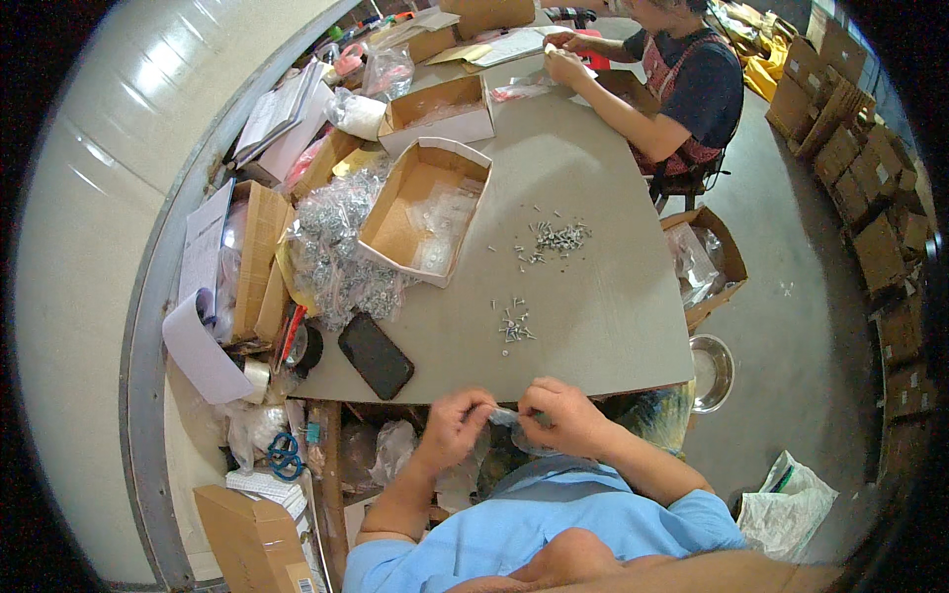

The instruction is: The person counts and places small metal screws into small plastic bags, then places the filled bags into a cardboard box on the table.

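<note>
Just off the near edge of the table, my left hand and my right hand pinch a small clear plastic bag between them. Its contents are too small to make out. Beyond my hands lies a small group of screws on the grey table. A larger pile of screws sits farther off. An open shallow carton at the left centre holds several flat clear bags. Beside it is a heap of bags filled with metal parts.
A dark phone lies near the table's front left. Cardboard boxes and papers crowd the left side. Across the table, a seated person handles something pale. On the right floor stand an open carton and a metal bowl.
</note>
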